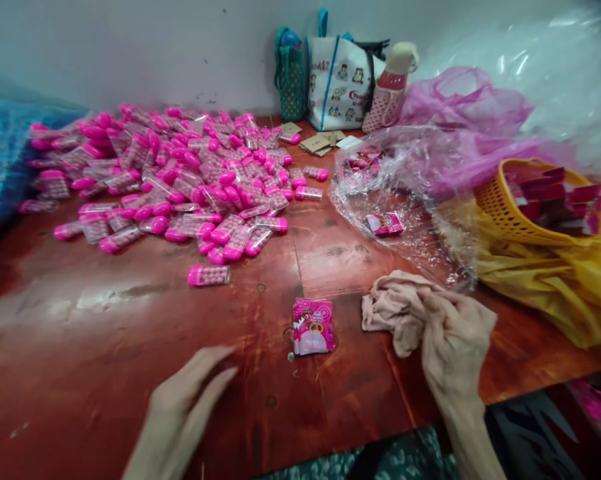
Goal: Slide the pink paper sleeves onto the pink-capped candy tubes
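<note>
My right hand [453, 340] is closed on a crumpled beige cloth [397, 307] at the right front of the table. Over the bare wood at the left front is my left hand [190, 390], somewhat blurred, its thumb and fingers apart and nothing between them. Between the two hands lies a small stack of pink printed packets [313, 327]. A single clear tube with a pink cap and round pink pieces inside [209, 275] rests beyond my left hand. Behind it spreads a large heap of similar pink-capped tubes [180, 173].
A yellow basket [500, 207] of dark pink packets stands at right on yellow plastic. Clear plastic wrap [420, 220] lies beside it, near a loose pink packet [385, 223]. A white bag [337, 87] and a pink bottle [390, 90] stand against the wall. Blue plastic [10, 167] sits far left.
</note>
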{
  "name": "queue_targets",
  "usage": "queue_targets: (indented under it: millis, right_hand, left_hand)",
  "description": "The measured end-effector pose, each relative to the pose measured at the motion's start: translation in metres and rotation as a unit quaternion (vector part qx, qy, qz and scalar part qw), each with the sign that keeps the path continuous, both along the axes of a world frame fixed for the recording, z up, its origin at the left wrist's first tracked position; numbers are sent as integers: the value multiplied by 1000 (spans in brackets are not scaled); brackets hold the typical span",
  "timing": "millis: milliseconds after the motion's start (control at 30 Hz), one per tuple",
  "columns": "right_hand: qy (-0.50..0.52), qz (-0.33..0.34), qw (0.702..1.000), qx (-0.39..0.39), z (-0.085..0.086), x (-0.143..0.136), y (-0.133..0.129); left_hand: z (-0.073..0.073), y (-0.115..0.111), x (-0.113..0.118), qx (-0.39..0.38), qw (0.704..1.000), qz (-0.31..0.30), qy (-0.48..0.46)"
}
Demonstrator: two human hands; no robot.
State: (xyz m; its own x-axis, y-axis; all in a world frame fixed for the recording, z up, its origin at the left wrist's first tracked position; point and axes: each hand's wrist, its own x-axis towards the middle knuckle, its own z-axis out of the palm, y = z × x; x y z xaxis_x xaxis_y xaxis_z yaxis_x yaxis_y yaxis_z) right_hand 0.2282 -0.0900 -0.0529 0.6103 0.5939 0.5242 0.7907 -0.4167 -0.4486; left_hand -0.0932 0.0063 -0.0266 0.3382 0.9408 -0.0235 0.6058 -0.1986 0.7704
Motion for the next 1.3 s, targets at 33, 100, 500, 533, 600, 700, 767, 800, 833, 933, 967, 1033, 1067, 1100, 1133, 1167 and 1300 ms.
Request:
queue_targets:
  millis: [33, 100, 500, 533, 600, 700, 767, 800, 833, 933, 967, 1033, 1067, 1100, 1133, 1167, 1300]
  right_hand:
    - [-3, -20, 1000, 6, 6, -11, 1]
    - [33, 5, 999, 15, 14, -37, 7]
    - [290, 140, 940, -113, -8, -84, 37]
    - [296, 143, 938, -111, -8, -84, 36]
    - [307, 151, 934, -104, -8, -86, 36]
    - [327, 160, 927, -89, -9, -85, 34]
    - [344, 156, 923, -72, -9, -81, 33]
    - [354, 152, 921, -61, -9, -79, 31]
    - [366, 146, 918, -50, -8, -77, 30]
    - [416, 140, 898, -22, -8, -70, 28]
    - [436, 143, 888, -16, -8, -69, 28]
    - [471, 154, 868, -10, -7, -69, 29]
    - [485, 159, 860, -8, -7, -70, 30]
    - [496, 163, 853, -7, -6, -71, 30]
    - [503, 165, 849, -6, -6, -73, 31]
    - [506, 165, 847, -6, -4, -76, 32]
    - [477, 163, 863, -13, 1, -84, 32]
  left_hand:
    - [-2, 7, 19, -18, 999, -49, 3]
    - [-8, 16, 55, -28, 995, -98, -9]
    - [-29, 12, 98, -66, 987, -126, -69]
    - [-29, 11, 98, -67, 987, -123, -77]
    - [-31, 10, 97, -65, 987, -113, -93]
    - [-33, 8, 96, -59, 987, -104, -110]
    - [-34, 8, 95, -59, 986, -102, -116]
    - [-34, 8, 95, -61, 986, -102, -116]
    - [-33, 8, 95, -64, 986, -102, -116]
    - [-33, 10, 94, -79, 983, -103, -126]
    - [-32, 11, 94, -83, 983, -97, -134]
    - [-31, 12, 94, -77, 984, -75, -144]
    - [-30, 12, 94, -65, 985, -64, -144]
    - [-28, 12, 94, -47, 988, -57, -139]
    - [-27, 12, 95, -27, 989, -57, -131]
    - [-26, 12, 96, -7, 991, -63, -121]
    - [-25, 10, 101, 30, 993, -105, -55]
